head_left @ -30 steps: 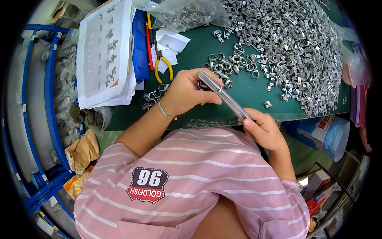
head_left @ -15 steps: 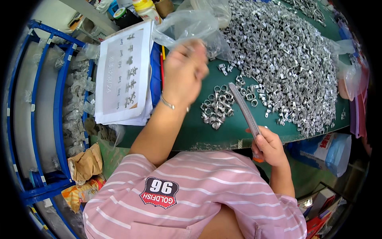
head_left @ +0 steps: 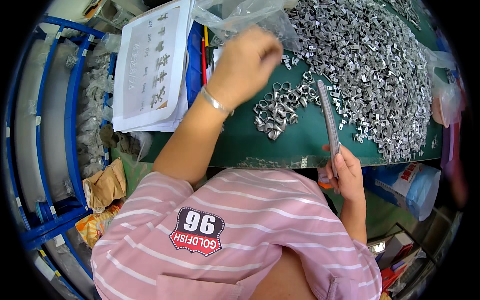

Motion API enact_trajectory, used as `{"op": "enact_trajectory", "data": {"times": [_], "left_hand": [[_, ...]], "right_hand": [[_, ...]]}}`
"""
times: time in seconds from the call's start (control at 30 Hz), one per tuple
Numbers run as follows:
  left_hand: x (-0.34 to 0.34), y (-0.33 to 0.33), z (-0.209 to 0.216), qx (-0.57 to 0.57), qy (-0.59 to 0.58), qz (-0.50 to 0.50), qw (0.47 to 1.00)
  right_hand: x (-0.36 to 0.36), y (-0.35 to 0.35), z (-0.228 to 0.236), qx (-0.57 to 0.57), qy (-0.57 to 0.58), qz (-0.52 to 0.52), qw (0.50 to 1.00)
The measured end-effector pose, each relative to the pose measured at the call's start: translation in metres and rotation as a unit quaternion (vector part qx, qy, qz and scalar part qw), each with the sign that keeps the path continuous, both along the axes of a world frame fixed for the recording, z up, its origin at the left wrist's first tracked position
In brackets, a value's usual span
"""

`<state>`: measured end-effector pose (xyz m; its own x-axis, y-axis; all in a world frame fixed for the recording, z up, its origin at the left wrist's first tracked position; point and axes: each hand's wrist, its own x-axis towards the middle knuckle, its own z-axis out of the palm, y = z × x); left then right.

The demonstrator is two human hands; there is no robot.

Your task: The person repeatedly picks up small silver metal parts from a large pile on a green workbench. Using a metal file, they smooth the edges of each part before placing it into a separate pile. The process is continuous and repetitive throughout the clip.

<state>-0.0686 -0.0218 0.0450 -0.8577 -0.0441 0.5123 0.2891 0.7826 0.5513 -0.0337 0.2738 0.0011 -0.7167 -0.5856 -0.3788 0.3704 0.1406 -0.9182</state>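
Note:
My left hand (head_left: 246,66) reaches over the far part of the table, by the mouth of a clear plastic bag (head_left: 250,14). Its back faces up, and its fingers are curled away and blurred, so what they hold is hidden. My right hand (head_left: 347,172) is closed round the lower end of a long, thin grey strip (head_left: 329,120) with ruler-like marks. The strip's far tip lies beside a small pile of metal rings (head_left: 275,112). To the right spreads a big heap of small bent metal clips (head_left: 370,75).
Printed sheets (head_left: 147,70) lie at the left, beside red and yellow pencils (head_left: 204,67). A blue rack (head_left: 75,130) with bagged parts stands further left. Past the front edge of the green table (head_left: 240,145), a blue bag (head_left: 410,187) sits below on the right.
My left hand has moved right and slightly away from me. The strip in my right hand has swung to the right and now stands more upright in view. The view has shifted slightly.

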Motion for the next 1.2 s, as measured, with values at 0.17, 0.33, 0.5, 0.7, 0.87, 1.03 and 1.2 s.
{"op": "enact_trajectory", "data": {"times": [0.17, 0.33, 0.5, 0.7, 0.87, 1.03, 1.2], "left_hand": [[0.044, -0.001, -0.063, -0.053, -0.296, -0.031, 0.953], [0.05, 0.002, -0.068, 0.239, -0.226, -0.044, 0.943], [0.056, 0.012, -0.074, 0.745, -0.25, -0.099, 0.61], [0.058, 0.011, -0.076, 0.787, -0.258, -0.162, 0.536], [0.057, 0.015, -0.066, 0.769, -0.255, -0.097, 0.578], [0.058, 0.008, -0.076, 0.786, -0.233, -0.189, 0.541], [0.057, 0.014, -0.064, 0.797, -0.229, -0.139, 0.541]], "right_hand": [[0.0, -0.003, -0.002, 0.004, 0.006, 0.014, 1.0], [0.001, -0.008, -0.006, -0.012, -0.003, 0.029, 0.999], [0.002, -0.013, -0.002, -0.004, -0.019, 0.044, 0.999], [0.003, -0.015, -0.005, 0.004, -0.017, 0.056, 0.998], [0.001, -0.016, -0.002, 0.013, -0.022, 0.064, 0.998], [0.003, -0.017, -0.007, 0.042, 0.0, 0.066, 0.997], [0.003, -0.021, -0.006, 0.109, 0.105, 0.099, 0.984]]}}
